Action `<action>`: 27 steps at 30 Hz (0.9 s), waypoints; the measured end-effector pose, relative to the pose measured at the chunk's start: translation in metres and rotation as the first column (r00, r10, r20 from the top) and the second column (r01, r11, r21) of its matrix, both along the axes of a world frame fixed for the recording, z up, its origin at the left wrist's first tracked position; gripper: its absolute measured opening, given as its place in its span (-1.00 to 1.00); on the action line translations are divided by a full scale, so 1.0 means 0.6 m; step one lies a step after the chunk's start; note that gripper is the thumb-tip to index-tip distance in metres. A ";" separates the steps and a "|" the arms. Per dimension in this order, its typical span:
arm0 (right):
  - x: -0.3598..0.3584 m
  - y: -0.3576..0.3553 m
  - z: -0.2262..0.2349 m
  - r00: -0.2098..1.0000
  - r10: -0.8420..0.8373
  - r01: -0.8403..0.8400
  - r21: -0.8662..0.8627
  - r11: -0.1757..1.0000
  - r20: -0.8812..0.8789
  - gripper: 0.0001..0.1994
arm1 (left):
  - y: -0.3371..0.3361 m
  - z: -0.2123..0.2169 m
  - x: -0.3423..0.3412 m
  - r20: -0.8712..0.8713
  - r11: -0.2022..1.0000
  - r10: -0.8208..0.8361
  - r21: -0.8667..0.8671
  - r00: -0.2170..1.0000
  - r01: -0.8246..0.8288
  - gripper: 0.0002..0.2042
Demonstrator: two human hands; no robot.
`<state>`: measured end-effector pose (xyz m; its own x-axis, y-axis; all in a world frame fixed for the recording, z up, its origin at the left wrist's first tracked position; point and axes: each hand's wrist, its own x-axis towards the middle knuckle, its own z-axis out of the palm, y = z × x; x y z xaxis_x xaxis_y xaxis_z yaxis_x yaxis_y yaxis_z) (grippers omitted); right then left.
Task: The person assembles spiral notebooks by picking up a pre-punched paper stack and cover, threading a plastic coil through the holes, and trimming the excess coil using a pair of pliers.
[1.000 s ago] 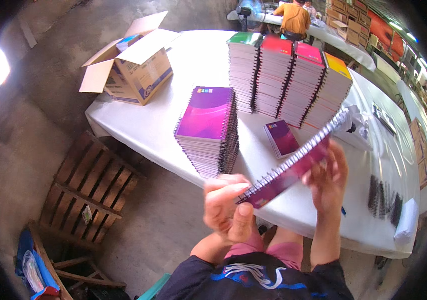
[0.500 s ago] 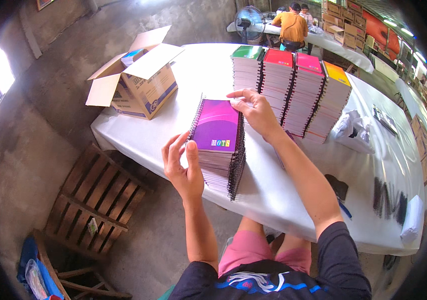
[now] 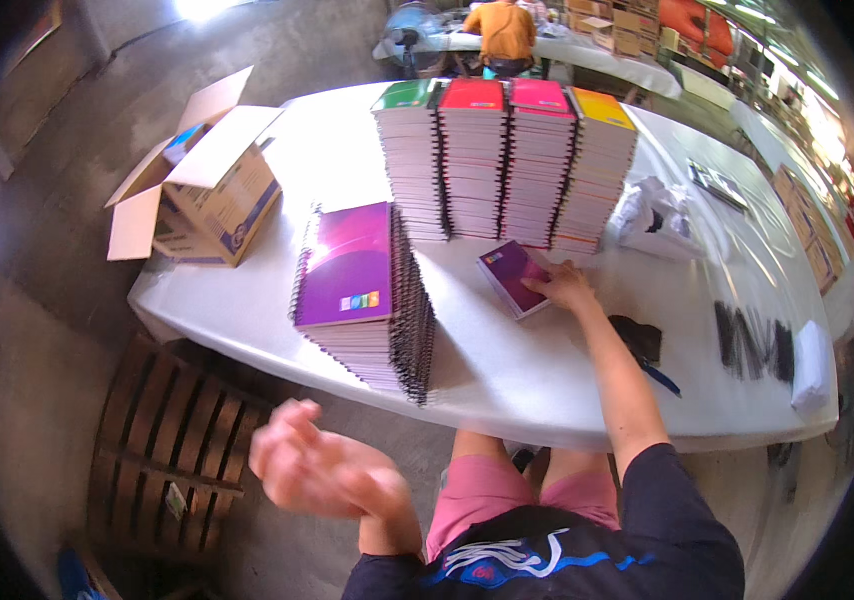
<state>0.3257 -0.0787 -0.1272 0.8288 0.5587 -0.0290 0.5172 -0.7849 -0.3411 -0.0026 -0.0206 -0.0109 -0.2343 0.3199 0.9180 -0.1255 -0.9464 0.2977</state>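
Right hand is way out front, palm down, touching the purple booklets on the white table; can't tell if it's gripping tbh. Left hand is blurry, loosely half-open, short of the table's near edge. Decent gap between booklets and purple spiral stack.

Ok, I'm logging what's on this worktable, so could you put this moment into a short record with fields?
Left hand: blurred, loosely curled, nothing visible in it
Right hand: thumb on the cover of the low purple pile, at its right side
Nearest the left hand: tall purple notebook stack, spiral-bound
Behind: four stacks, left to right green, red, pink, yellow
Table left: open carton
Table right: black spiral coils
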 end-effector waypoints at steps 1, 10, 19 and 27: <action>0.009 -0.010 -0.003 1.000 0.011 -0.011 0.022 1.000 0.000 -0.40 | -0.017 -0.003 0.006 -0.105 0.992 -0.035 0.116 0.994 0.048 -0.64; -0.046 -0.149 0.064 0.938 0.321 -0.348 0.390 0.853 0.134 -0.66 | -0.127 -0.087 0.161 -0.638 0.899 -0.419 -0.188 0.646 0.397 -0.55; -0.030 -0.376 0.041 0.963 0.184 -0.240 0.321 0.916 0.196 -0.51 | -0.152 -0.229 0.255 -0.901 0.992 -0.085 -0.039 0.425 0.117 -0.39; 0.173 -0.557 -0.046 0.750 -0.539 0.591 -0.023 0.806 0.383 -0.54 | -0.165 -0.229 0.291 -0.829 0.992 -0.120 -0.078 0.545 0.101 -0.49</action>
